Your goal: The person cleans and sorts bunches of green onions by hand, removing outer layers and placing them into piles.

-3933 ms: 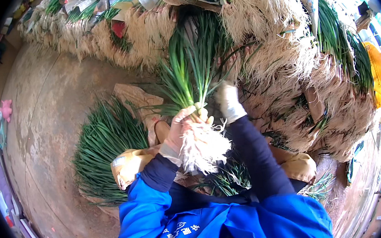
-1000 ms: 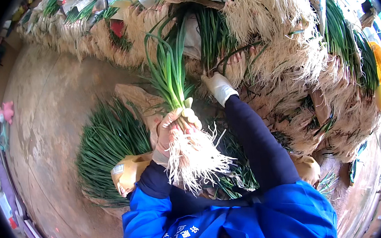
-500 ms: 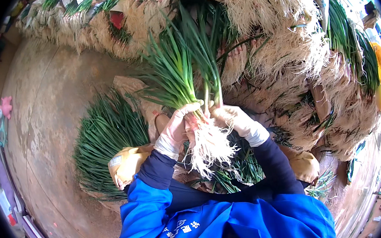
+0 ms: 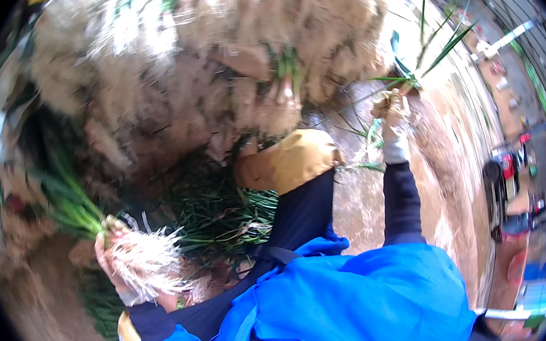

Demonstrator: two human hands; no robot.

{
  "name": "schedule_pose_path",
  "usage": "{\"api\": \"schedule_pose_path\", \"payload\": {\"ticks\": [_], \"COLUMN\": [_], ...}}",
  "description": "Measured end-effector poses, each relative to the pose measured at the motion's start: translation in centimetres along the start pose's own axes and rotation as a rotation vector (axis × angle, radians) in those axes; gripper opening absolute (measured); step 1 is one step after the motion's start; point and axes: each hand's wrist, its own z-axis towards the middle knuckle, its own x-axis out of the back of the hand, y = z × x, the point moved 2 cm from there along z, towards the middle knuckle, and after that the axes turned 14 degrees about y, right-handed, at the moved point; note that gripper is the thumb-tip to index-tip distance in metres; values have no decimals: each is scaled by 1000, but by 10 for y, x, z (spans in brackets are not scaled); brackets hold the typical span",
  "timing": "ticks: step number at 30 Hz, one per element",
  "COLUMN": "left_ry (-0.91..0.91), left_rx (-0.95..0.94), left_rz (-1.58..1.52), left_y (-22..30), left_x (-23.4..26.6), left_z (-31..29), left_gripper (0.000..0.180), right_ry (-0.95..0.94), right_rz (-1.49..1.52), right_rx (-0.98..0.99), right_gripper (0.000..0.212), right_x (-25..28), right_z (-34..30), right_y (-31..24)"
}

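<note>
At the left, my left hand [image 4: 116,278], in a pale glove, is closed round a bunch of green onions [image 4: 74,206]. Its leaves slant up and away, and the thick white roots [image 4: 143,258] hang toward my lap. Far out to the right, my gloved right hand [image 4: 391,116] is closed, its fingers smeared by motion. From it a few long green onion stalks [image 4: 414,81] stick out to the upper right. Loose green leaves [image 4: 224,208] lie on the ground between my legs.
A tall stack of green onions [image 4: 138,71], roots facing me, spans the far side. My right knee [image 4: 304,157], with a tan cover, juts up in the middle. Wet concrete floor [image 4: 365,207] runs along the right. Beyond it stands a red and black vehicle [image 4: 506,168].
My view and body have swung to the right. My hands have parted: the left keeps the bunch, while the right has reached far right with a few stalks.
</note>
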Motion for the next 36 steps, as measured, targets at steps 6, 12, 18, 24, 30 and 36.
{"api": "schedule_pose_path", "payload": {"ticks": [6,12,18,24,30,36], "left_ry": [-162,-52,234,96,102,-50], "left_rx": [81,79,-45,111,76,68], "left_rz": [96,105,322,235,47,-169], "left_y": [-24,-21,-20,-12,-8,4], "left_x": [-13,-39,-34,-37,-36,-22], "left_z": [11,-15,-21,-32,-40,-29], "left_gripper": [31,30,25,35,31,23], "right_ry": [-96,-458,-1487,-1333,-1756,-1478], "right_rz": [-1070,-78,-181,-262,-251,116], "right_rx": [-9,377,15,232,-130,336], "right_gripper": [53,32,48,49,50,32], "right_x": [179,-97,-309,-365,-333,-329], "right_z": [106,-46,-338,-412,-415,-412], "right_y": [131,-33,-90,-76,-74,-17]}}
